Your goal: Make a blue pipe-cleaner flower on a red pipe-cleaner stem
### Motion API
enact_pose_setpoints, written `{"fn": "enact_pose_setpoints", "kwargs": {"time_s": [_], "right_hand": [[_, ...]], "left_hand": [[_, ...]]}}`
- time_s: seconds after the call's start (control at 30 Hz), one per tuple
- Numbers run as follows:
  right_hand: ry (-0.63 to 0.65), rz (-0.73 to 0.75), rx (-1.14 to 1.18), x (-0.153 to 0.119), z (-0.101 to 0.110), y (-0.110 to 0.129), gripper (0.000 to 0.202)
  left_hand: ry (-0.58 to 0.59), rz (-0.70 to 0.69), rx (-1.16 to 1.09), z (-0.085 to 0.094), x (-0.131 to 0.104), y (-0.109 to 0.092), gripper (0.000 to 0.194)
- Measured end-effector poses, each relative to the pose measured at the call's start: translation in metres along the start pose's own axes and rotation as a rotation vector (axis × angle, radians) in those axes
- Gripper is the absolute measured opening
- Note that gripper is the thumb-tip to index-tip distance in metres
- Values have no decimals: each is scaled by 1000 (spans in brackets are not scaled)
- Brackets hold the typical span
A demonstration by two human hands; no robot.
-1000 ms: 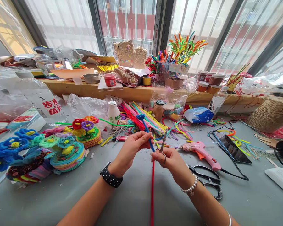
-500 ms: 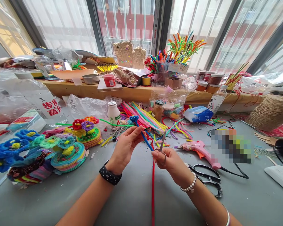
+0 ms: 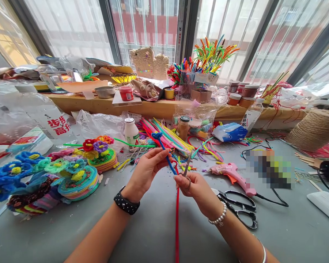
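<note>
A blue pipe cleaner with a coiled blue loop at its upper end slants down between both hands. Thumb and fingers of my left hand pinch it near the middle. My right hand is closed around a pair of small scissors, blades pointing up, and its fingertips touch the pipe cleaner's lower end. A red pipe cleaner runs from beside the right fingertips toward the table's front edge; whether the fingers grip it is unclear.
Right of my hands lie a pink glue gun and black-handled scissors. Pipe-cleaner flowers stand at left. Behind are loose pipe cleaners, a white bottle, a brown jar and a twine spool.
The blue loop has tilted slightly, and the pipe cleaner's upper part stands a little higher above my left fingers. Both hands have shifted slightly left in view, keeping their hold.
</note>
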State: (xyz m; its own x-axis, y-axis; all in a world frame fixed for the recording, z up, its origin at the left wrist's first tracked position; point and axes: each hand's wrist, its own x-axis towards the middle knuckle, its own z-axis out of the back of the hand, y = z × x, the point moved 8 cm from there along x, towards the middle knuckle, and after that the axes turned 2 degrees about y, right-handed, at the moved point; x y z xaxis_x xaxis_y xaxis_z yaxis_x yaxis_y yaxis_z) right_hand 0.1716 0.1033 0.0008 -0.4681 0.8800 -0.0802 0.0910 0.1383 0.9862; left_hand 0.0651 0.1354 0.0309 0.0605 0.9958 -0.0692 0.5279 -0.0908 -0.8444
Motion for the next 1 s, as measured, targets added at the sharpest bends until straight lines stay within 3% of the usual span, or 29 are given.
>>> {"fn": "enact_pose_setpoints", "kwargs": {"time_s": [0.13,0.33,0.53,0.8,1.0], "right_hand": [[-11,9,-51,1,4,4,33],[103,-1,-206,1,-4,1,39],[223,147,-468,-6,-14,9,61],[403,193,-792,-13,-30,12,79],[493,192,-794,-16,-37,5,78]], "left_hand": [[-54,-22,-10,5,1,-2,11],[-90,-80,-63,13,5,-10,11],[-77,-93,-78,13,6,-12,12],[-25,-51,-55,8,5,-8,11],[45,-9,-20,1,4,-3,11]]}}
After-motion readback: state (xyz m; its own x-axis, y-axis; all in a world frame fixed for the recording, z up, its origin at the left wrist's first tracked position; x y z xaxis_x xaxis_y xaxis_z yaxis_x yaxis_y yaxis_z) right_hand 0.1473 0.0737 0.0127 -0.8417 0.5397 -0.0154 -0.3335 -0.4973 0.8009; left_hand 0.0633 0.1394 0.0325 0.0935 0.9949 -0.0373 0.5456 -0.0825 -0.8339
